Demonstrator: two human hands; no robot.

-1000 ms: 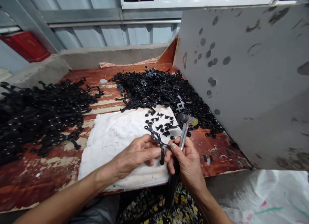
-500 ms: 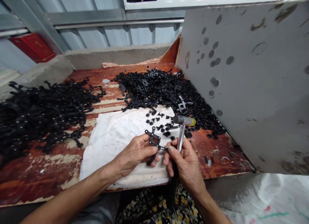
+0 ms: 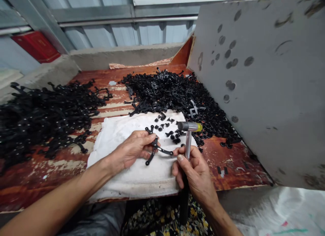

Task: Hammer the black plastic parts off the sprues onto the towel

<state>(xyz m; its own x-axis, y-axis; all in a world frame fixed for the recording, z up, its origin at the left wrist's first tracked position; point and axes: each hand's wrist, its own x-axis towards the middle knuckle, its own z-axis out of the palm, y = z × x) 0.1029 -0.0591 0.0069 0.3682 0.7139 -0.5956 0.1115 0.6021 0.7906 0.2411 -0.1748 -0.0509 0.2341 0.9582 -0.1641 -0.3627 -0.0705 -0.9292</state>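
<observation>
Black and jointed, the linkage [image 3: 157,147] hangs over the white cloth [image 3: 137,180], pinched between the left hand [image 3: 133,148]'s closed thumb and fingers. The right hand [image 3: 194,165] curls around the hammer [image 3: 188,144], fingertips just beside the linkage's end; contact is unclear. It looks light, stiff-barred, apt to swivel, so best gripped near a joint. Beyond lie small black parts [image 3: 169,133], then a dark heap [image 3: 162,88].

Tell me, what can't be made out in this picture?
All in the head view:
Part of the hammer handle: behind the right hand.
Part of the black linkage: under the left hand.
The left pile: cut off by the left edge.
Markings on the red object: too small, blurred.
</observation>
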